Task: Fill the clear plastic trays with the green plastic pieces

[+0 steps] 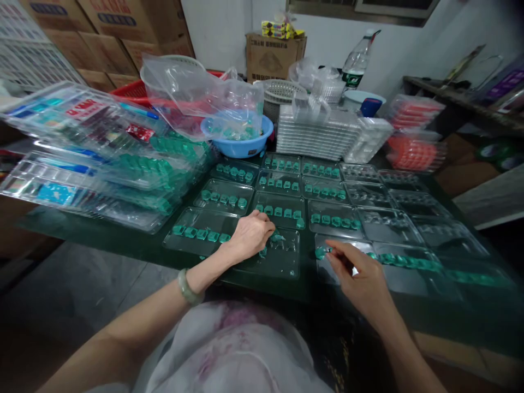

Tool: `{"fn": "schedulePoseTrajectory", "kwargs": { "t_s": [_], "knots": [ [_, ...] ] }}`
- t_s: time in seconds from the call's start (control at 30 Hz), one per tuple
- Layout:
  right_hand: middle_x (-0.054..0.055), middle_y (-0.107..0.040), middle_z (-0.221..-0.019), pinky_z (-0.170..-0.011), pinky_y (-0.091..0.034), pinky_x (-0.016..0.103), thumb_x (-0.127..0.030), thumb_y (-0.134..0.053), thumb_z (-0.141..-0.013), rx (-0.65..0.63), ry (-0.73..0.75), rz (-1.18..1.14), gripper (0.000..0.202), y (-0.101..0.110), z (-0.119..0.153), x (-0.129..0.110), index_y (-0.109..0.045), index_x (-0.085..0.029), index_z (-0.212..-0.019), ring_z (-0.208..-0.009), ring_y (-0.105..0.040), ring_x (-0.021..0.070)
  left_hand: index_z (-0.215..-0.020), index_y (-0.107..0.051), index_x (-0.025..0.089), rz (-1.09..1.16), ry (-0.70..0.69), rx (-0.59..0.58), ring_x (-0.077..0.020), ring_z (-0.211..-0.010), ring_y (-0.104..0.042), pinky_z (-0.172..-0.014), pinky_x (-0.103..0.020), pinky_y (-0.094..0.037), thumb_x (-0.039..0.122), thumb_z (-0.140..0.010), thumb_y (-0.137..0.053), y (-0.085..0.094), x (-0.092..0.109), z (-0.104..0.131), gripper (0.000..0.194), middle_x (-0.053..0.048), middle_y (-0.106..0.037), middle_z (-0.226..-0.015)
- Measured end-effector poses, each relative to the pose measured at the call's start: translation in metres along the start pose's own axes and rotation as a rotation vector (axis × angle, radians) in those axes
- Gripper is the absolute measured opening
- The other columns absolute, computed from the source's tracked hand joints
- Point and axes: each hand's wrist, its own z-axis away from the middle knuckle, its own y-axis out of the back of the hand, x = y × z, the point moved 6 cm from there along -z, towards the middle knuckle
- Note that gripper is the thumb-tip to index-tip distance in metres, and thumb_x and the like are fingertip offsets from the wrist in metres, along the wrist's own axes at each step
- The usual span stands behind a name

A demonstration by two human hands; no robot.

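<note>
**Hand Positions Along the Table Front**

Bare for movement: a narrow strip at the front edge of the table (307, 275), plus a gap between center tray (282, 268) and right tray (322, 271). Bounded toward the left edge by stacked packs (102, 158), toward the rear by a blue bowl (239, 147). Set in rows: green pieces (335, 221). At center tray's rear edge, left hand (251, 233): palm down, fingers bent; grip contents hidden, cannot tell. At right tray's left edge, right hand (362, 273): thumb and forefinger narrowly set beside one piece; cannot tell whether held.
</note>
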Motion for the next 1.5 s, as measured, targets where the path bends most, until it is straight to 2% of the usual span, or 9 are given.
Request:
{"fn": "schedulePoseTrajectory", "kwargs": {
  "t_s": [0.37,0.53,0.6,0.7,0.8,0.9,1.03,1.23,1.5],
  "knots": [
    [-0.001,-0.058,-0.079,-0.063,-0.045,0.022,-0.021,-0.052,-0.082,-0.019,-0.033,-0.166,0.022,-0.015,0.000,-0.016,-0.057,-0.025,-0.103,-0.068,-0.055,0.0102,-0.074,-0.063,0.015,0.083,0.034,-0.018,-0.0211,-0.081,-0.051,-0.059,-0.029,-0.038,0.008,-0.077,-0.044,-0.003,-0.003,-0.003,0.021,-0.009,-0.058,-0.082],
    [-0.001,-0.054,-0.078,-0.060,-0.044,0.022,-0.021,-0.051,-0.083,-0.023,-0.096,-0.318,0.022,-0.021,0.001,-0.023,-0.057,-0.025,-0.104,-0.065,-0.052,0.0092,-0.080,-0.060,0.015,0.288,0.111,0.044,-0.0175,-0.079,-0.052,-0.062,-0.027,-0.042,0.014,-0.079,-0.045,0.015,-0.009,0.001,0.015,-0.007,-0.057,-0.084],
    [0.000,-0.054,-0.085,-0.058,-0.044,0.022,-0.021,-0.051,-0.083,-0.008,-0.121,-0.408,0.025,-0.024,-0.001,-0.028,-0.056,-0.026,-0.107,-0.066,-0.052,0.0092,-0.082,-0.059,0.014,0.582,0.173,0.022,-0.0125,-0.063,-0.050,-0.054,-0.024,-0.040,0.023,-0.080,-0.049,0.023,-0.007,0.007,0.013,-0.004,-0.057,-0.078],
    [0.003,-0.054,-0.100,-0.057,-0.044,0.022,-0.022,-0.055,-0.081,-0.030,-0.154,-0.577,0.033,-0.032,-0.006,-0.039,-0.053,-0.026,-0.113,-0.069,-0.052,0.0094,-0.083,-0.061,0.013,1.297,0.330,-0.112,-0.0068,-0.051,-0.041,-0.046,-0.020,-0.032,0.028,-0.073,-0.061,0.022,0.006,0.018,0.018,-0.001,-0.054,-0.071],
    [0.002,-0.058,-0.087,-0.053,-0.043,0.022,-0.025,-0.054,-0.082,-0.129,-0.218,-0.825,0.030,-0.042,-0.009,-0.047,-0.055,-0.024,-0.112,-0.064,-0.053,0.0093,-0.080,-0.065,0.013,1.652,0.369,-0.247,-0.0053,-0.053,-0.040,-0.047,-0.020,-0.028,0.023,-0.068,-0.067,0.016,0.027,0.023,0.015,-0.002,-0.054,-0.074],
    [-0.001,-0.056,-0.064,-0.048,-0.041,0.022,-0.027,-0.052,-0.083,-0.159,-0.332,-1.055,0.022,-0.049,-0.006,-0.047,-0.061,-0.021,-0.103,-0.051,-0.049,0.0076,-0.073,-0.066,0.012,1.689,0.295,-0.256,-0.0065,-0.057,-0.041,-0.047,-0.021,-0.026,0.022,-0.069,-0.066,0.014,0.039,0.022,0.011,-0.004,-0.056,-0.082],
    [-0.001,-0.057,-0.064,-0.039,-0.037,0.018,-0.026,-0.060,-0.078,-0.144,-0.499,-1.275,0.019,-0.058,0.004,-0.040,-0.061,-0.019,-0.095,-0.046,-0.045,0.0060,-0.070,-0.066,0.014,1.611,0.264,-0.236,-0.0077,-0.059,-0.042,-0.047,-0.022,-0.025,0.025,-0.068,-0.066,0.012,0.043,0.020,0.012,-0.004,-0.055,-0.086],
    [-0.008,-0.044,-0.048,-0.036,-0.029,0.016,-0.026,-0.065,-0.073,-0.173,-0.566,-1.359,0.015,-0.066,0.012,-0.034,-0.054,-0.018,-0.077,-0.038,-0.037,0.0039,-0.066,-0.063,0.014,1.549,0.241,-0.237,-0.0128,-0.069,-0.047,-0.050,-0.023,-0.028,0.024,-0.068,-0.065,0.012,0.049,0.020,0.010,-0.004,-0.054,-0.083],
    [-0.008,-0.035,-0.052,-0.035,-0.019,0.016,-0.031,-0.061,-0.075,-0.304,-0.650,-1.468,0.022,-0.070,0.017,-0.030,-0.045,-0.018,-0.068,-0.039,-0.027,0.0027,-0.075,-0.059,0.014,1.711,0.345,-0.329,-0.0044,-0.046,-0.031,-0.041,-0.020,-0.017,0.025,-0.072,-0.063,-0.001,0.056,0.025,0.012,0.003,-0.045,-0.059]
  ]
}}
